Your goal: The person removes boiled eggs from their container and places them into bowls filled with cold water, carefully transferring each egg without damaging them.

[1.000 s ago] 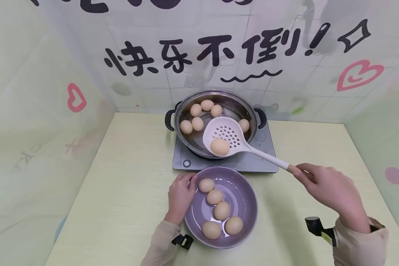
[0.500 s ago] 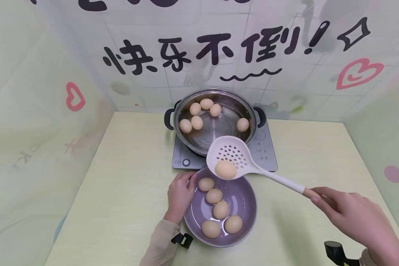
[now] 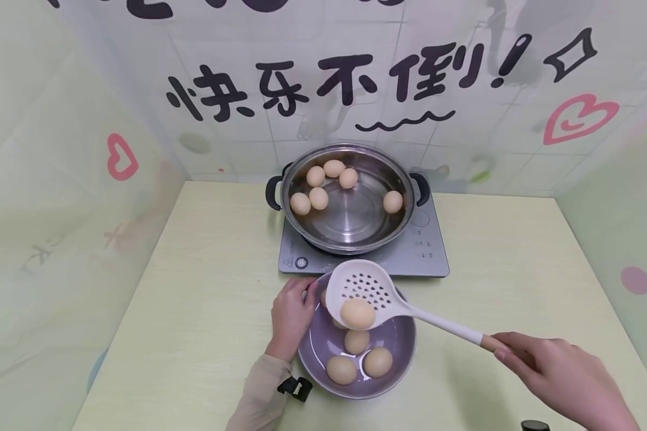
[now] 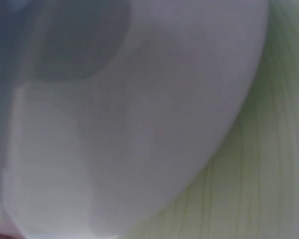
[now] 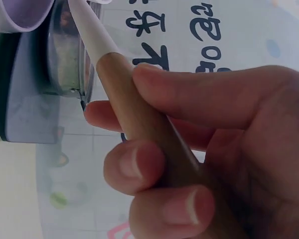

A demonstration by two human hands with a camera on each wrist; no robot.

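In the head view my right hand (image 3: 563,371) grips the wooden handle (image 5: 139,109) of a white skimmer (image 3: 442,323), fingers curled round it in the right wrist view. One egg (image 3: 357,313) lies in the skimmer's perforated bowl, above the far part of a purple bowl (image 3: 399,371). Several eggs (image 3: 341,370) sit in that bowl, two of them partly hidden under the skimmer. My left hand (image 3: 292,317) holds the purple bowl's left rim. The left wrist view is blurred, with the bowl's pale outer wall (image 4: 139,139) filling most of it.
Behind the bowl, a steel pot (image 3: 350,246) with black side handles stands on a grey induction cooker (image 3: 410,263). Several eggs (image 3: 392,202) lie in the pot. A printed backdrop (image 3: 323,131) rises behind the pale wooden table (image 3: 205,287).
The skimmer has come with its egg from over the pot's front edge toward me, to above the purple bowl. My right hand moved back with it; my left hand stayed on the rim.
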